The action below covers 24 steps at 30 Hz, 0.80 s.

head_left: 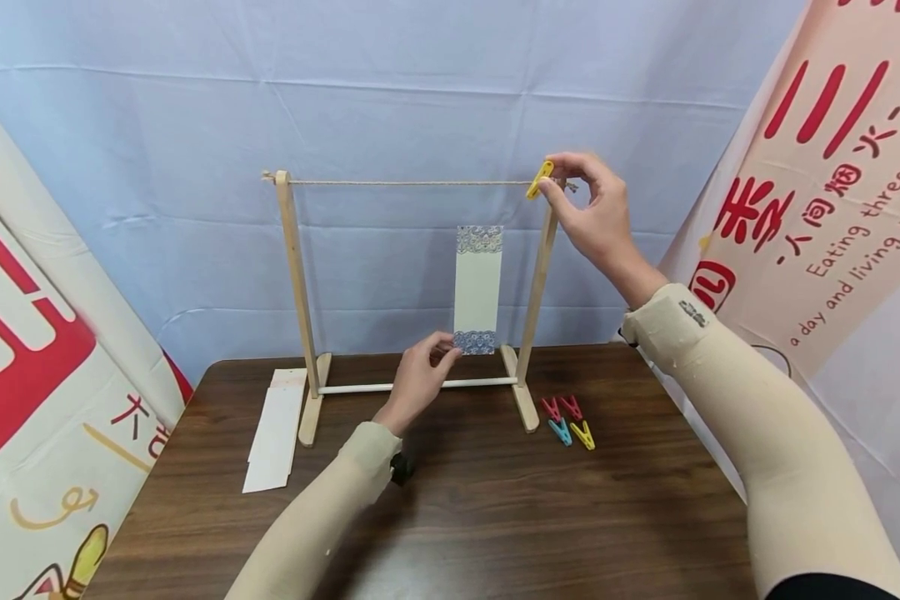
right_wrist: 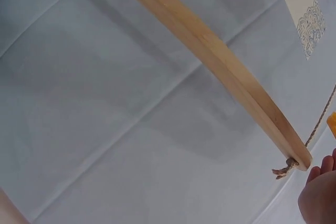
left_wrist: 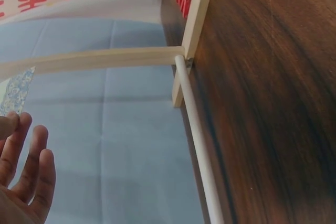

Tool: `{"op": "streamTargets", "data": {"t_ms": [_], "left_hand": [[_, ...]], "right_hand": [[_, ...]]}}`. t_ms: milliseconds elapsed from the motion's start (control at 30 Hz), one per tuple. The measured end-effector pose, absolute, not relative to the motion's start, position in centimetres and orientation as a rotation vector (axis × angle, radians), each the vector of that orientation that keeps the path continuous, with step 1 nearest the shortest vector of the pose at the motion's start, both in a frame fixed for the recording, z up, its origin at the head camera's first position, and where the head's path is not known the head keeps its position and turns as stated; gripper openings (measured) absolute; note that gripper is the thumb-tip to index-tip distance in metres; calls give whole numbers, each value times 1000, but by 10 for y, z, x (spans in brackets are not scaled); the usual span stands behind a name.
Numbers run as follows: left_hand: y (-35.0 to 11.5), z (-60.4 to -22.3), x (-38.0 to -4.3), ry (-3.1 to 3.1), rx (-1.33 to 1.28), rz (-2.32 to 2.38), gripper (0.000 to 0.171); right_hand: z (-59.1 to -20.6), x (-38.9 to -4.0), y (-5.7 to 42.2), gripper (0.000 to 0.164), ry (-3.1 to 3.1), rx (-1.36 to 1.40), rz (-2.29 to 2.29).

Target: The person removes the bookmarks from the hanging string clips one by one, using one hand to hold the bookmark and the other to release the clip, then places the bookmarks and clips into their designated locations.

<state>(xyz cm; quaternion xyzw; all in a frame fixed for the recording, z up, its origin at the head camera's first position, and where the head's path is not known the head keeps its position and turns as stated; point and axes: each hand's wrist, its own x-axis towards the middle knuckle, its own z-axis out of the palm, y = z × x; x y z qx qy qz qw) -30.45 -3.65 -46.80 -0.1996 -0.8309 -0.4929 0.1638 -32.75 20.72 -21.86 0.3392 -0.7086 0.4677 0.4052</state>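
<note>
A tall paper card [head_left: 477, 287] with lace-patterned ends is upright below the twine [head_left: 412, 182] of a wooden stand [head_left: 294, 275]. My left hand [head_left: 423, 367] pinches the card's lower left corner; in the left wrist view that patterned corner [left_wrist: 17, 92] shows above the fingertips. Up at the twine's right end, my right hand [head_left: 594, 208] pinches a yellow clothespin [head_left: 540, 179] between thumb and fingers. The clothespin overlaps the twine in the head view; whether it grips it I cannot tell. A gap separates the card's top edge from the twine.
Several clothespins [head_left: 560, 430] in red, blue and yellow lie right of the stand's foot. White cards [head_left: 276, 437] are stacked on the left of the brown table [head_left: 495, 508]. A white rod [head_left: 360, 388] joins the stand's feet. Behind hangs a pale blue cloth [head_left: 390, 100].
</note>
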Motion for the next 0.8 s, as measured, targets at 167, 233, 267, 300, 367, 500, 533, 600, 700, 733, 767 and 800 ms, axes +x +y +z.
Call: {"op": "streamTargets", "data": {"t_ms": [167,233,267,300,367,500,533,600,700,733,767,800], "left_hand": [[-41,-472,-302,-2363,-557,-1403,24],[-43,-474,-301,-2363,-546,-1402,23],[-44,-475,-301,-2363,-540,-1402,23],[-45,-476,-301,-2363,-534,-1403,22],[-47,-478,-301,-2367,-524,-1411,23],[-50,-483,-300,-2378,-503,-1415,23],[-51,-484,-299,-2380,-499,-1414,23],[-53,-487,-298,-2381,-492,-1407,23],[-56,-489,-297,-2377,-488,-1400,23],[-57,-490,-296,-2378,-486,-1403,23],[-58,-490,-295,-2377,-484,-1407,23],[-58,-491,-295,-2380,-483,-1413,23]], "right_hand": [[-221,-327,209,25,-1763,882,1185],[-222,-326,210,25,-1758,890,1176],[-222,-326,210,24,-1755,892,1176],[-223,-326,210,24,-1753,893,1177],[-224,-325,211,24,-1747,901,1176],[-227,-323,213,25,-1741,917,1154],[-228,-322,214,25,-1740,921,1150],[-230,-321,215,25,-1737,926,1148],[-234,-320,216,25,-1727,934,1160],[-236,-320,217,25,-1722,936,1168],[-237,-321,218,26,-1716,939,1167],[-239,-322,219,26,-1709,941,1169]]}}
